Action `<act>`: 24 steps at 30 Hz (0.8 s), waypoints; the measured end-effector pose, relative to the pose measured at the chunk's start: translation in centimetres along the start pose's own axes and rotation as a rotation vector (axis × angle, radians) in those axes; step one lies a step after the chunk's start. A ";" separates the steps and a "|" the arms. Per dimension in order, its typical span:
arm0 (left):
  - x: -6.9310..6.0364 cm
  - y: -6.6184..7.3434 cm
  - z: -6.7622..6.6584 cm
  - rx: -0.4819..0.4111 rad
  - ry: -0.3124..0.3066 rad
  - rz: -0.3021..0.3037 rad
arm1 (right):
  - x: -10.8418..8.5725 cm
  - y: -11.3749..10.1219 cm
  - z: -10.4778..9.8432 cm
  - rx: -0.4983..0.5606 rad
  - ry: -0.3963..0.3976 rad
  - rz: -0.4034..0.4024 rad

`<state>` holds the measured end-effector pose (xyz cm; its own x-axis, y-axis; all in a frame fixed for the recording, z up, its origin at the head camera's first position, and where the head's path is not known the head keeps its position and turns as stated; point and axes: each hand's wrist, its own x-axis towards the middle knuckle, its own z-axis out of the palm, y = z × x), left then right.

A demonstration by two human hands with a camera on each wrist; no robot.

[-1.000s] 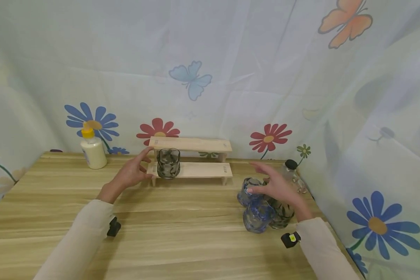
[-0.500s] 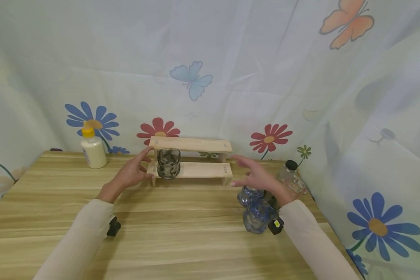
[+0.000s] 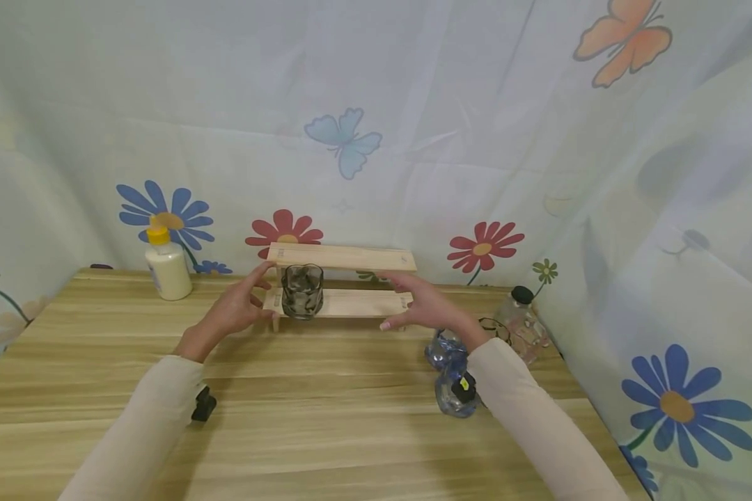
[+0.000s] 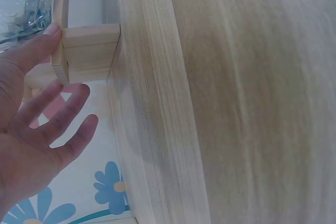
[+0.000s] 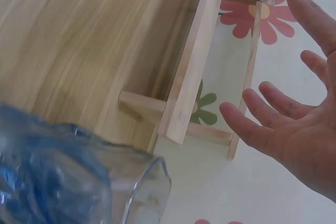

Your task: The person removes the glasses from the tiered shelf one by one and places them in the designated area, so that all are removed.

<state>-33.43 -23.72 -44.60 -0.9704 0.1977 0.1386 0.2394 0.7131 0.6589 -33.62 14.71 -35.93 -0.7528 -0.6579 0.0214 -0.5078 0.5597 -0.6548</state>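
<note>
A two-tier wooden rack point(image 3: 366, 301) stands near the back of the table. On its lower board, towards the left end, sits a grey patterned glass point(image 3: 302, 292). My left hand point(image 3: 233, 309) is at the rack's left end; in the left wrist view its thumb touches the lower board's edge, and the other fingers are spread. At the opposite end is my right hand point(image 3: 429, 306), thumb and fingers apart, holding nothing. Whether it touches the rack cannot be made out in the head view; the right wrist view shows the fingers point(image 5: 252, 129) clear of the wood.
Two blue glasses point(image 3: 443, 350) stand under my right forearm, partly hidden. Behind that sleeve shows the rim of a dark glass point(image 3: 496, 327). A clear bottle with a black cap point(image 3: 521, 306) is at the right edge. A yellow-capped bottle point(image 3: 168, 271) stands at the back left.
My right hand has moved left from above the glasses to the rack's right end. The left hand, the rack and the grey glass have stayed in place.
</note>
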 end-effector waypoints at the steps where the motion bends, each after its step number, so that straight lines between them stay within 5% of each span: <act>1: 0.0 0.0 0.0 0.001 0.000 0.001 | 0.3 -0.1 0.2 0.008 -0.004 0.012; 24: 0.0 0.0 0.0 0.000 -0.002 0.015 | 5.0 -1.4 4.7 0.115 0.071 0.004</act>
<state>-33.38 -23.73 -44.58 -0.9666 0.2100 0.1470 0.2541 0.7103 0.6564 -34.75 8.29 -38.45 -0.7843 -0.6164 0.0697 -0.4569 0.4980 -0.7371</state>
